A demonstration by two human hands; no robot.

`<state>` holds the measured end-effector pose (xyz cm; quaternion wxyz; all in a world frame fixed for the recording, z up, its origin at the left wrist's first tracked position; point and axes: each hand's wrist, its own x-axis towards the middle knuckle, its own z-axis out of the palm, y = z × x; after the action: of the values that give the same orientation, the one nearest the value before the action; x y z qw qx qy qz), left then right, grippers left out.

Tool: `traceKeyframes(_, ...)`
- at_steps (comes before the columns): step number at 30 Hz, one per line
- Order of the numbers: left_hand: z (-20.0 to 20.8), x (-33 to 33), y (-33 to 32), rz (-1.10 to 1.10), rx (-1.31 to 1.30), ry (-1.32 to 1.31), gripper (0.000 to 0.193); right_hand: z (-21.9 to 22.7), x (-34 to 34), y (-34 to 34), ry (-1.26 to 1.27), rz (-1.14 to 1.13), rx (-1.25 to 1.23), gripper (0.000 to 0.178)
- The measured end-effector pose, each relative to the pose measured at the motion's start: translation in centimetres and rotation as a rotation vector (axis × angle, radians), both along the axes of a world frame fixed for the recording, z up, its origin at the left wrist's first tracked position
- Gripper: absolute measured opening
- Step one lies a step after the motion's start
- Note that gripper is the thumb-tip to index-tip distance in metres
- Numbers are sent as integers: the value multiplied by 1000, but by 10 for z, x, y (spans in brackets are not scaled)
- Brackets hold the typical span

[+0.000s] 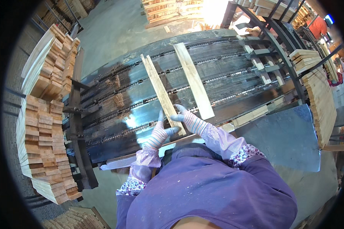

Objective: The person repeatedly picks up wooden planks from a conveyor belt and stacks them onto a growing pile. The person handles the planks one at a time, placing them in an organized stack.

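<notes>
While planks (pixel 45 143) stand stacked at far left, the left hand (pixel 159 133) is open beside the near end of a narrow board (pixel 158 86) slanting across the conveyor (pixel 229 66); the right hand (pixel 189 119) reaches over its right edge, whether gripping I cannot tell, and a wider board (pixel 195 80) lies farther right.

dark desk (pixel 225 66), chain lines (pixel 229 76) across | on it: narrow wood strip (pixel 160 89); wider pale board (pixel 195 81), apart | brown debris (pixel 118 101), left side
</notes>
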<state>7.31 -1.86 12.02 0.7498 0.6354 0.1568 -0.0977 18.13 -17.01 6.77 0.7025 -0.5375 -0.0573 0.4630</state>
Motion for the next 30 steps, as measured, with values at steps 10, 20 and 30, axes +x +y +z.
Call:
traceKeyframes(10,-15,3,-18,28,104,-3,122,4,17,-2,-25,76,-65,121)
traceKeyframes(20,-32,17,-26,146,81,186,71,37,57,-74,-17,24,250,102)
traceKeyframes(30,-47,62,-75,-203,1241,292,96,10,85,-99,-291,-11,-415,133)
